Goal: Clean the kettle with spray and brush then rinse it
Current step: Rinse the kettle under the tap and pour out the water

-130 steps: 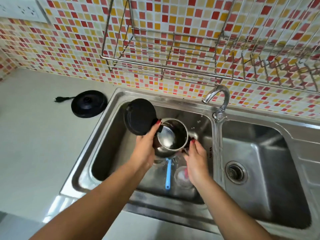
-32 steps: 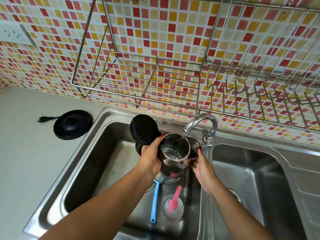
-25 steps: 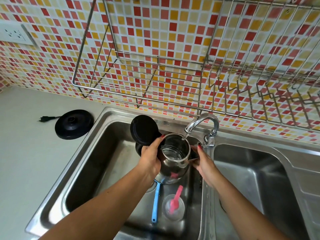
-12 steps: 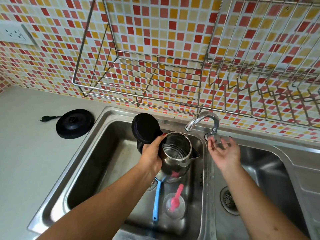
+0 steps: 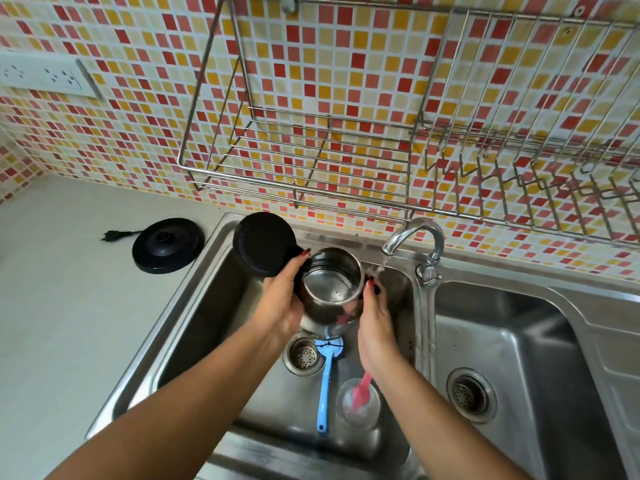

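Observation:
A steel kettle (image 5: 329, 289) with its black lid (image 5: 261, 247) flipped open hangs over the left sink basin (image 5: 221, 306). My left hand (image 5: 282, 299) grips its handle side. My right hand (image 5: 375, 317) presses against its right side, fingertips at the rim. Water runs from the tap (image 5: 414, 237) and lands by the kettle's right rim and my right fingers. Below the kettle, a blue-handled brush (image 5: 325, 386) lies on the basin floor beside a clear cup (image 5: 358, 405) with a pink brush in it. No spray bottle is in view.
The black kettle base (image 5: 168, 244) with its plug lies on the white counter at the left. A wire dish rack (image 5: 381, 161) hangs on the tiled wall above the sinks. The right basin (image 5: 519, 341) has a drain strainer (image 5: 471, 394). A wall socket (image 5: 45, 76) is at upper left.
Half a second ago my right hand was at the tap handle. It has come back to the kettle's right side. Water keeps running, and the kettle sits slightly left of the stream.

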Motion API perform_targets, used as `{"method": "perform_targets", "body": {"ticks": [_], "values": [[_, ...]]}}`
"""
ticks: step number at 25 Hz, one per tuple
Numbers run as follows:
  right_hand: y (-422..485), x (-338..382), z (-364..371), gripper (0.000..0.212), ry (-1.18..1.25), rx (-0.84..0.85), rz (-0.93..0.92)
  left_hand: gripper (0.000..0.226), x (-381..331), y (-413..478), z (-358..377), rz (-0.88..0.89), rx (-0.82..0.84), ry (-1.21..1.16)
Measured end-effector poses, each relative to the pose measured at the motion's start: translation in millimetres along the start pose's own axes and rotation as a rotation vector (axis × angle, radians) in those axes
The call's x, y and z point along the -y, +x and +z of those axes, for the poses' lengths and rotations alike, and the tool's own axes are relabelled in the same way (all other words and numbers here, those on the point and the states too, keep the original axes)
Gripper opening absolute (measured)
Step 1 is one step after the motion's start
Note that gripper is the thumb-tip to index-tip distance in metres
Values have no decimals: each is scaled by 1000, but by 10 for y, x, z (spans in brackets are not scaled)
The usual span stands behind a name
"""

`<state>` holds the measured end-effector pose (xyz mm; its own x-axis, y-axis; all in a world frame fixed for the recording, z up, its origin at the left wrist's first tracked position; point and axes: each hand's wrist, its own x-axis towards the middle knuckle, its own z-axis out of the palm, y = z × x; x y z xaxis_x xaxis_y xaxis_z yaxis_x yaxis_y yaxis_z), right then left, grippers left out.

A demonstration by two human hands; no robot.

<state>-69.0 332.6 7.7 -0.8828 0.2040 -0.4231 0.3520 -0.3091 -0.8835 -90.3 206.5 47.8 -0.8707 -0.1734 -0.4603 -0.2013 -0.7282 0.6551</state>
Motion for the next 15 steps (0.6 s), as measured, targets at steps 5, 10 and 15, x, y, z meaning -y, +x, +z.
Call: {"method": "perform_targets", "body": {"ticks": [5,10,15], "values": [[-441,-357,-45,48,-195,55,88,26,73,-351,-527,-30,-95,44],[-504,-206,-71,43,-202,-9,64,23,75,-471,-530,-7,-88,10],[-452,-915,-53,50,-177,86,20,36,-91,-578,-897,1,-123,88]]}}
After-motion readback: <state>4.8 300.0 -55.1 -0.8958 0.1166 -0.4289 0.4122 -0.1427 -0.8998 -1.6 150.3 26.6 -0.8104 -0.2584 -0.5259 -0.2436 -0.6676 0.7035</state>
